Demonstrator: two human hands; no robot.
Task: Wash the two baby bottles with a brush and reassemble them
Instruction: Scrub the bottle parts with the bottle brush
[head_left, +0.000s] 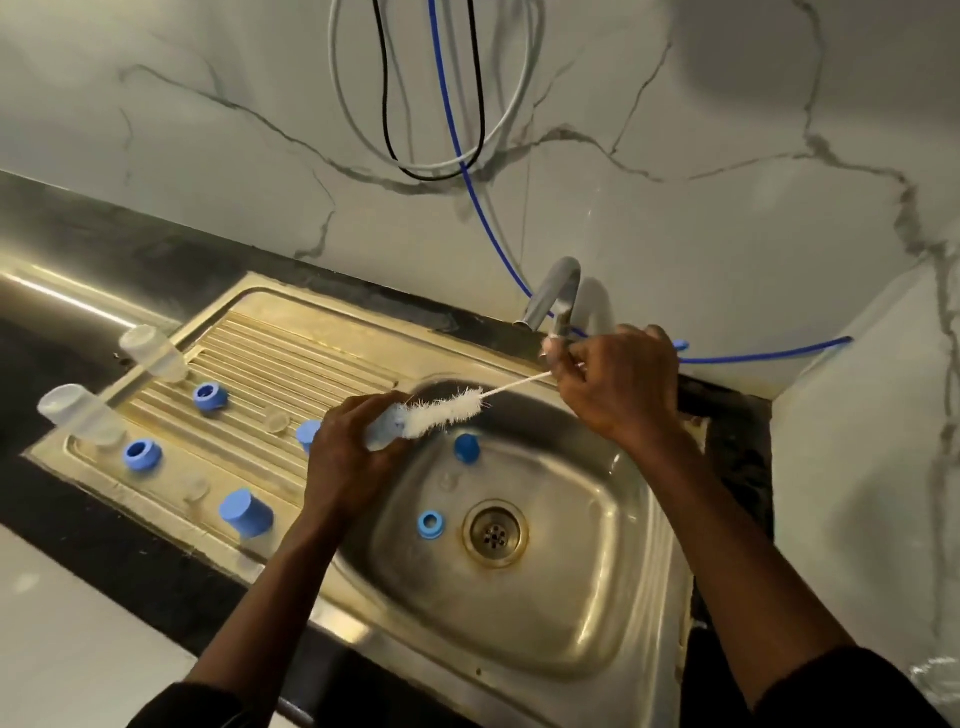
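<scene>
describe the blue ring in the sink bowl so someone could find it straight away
Start at the steel sink and find the round drain in the bowl's floor. The ring lies flat just left of it, hole facing up. The other blue piece in the bowl, a cap, sits higher up near the brush and shows no hole.

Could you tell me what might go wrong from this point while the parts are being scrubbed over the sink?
1. The small blue ring lies loose in the basin right beside the open drain; running water could push it onto the drain.
2. The two clear bottles stand at the outer edge of the drainboard, so a bump could tip them onto the counter.
3. The left hand holds a blue part while the brush works; a wet grip may slip.
</scene>
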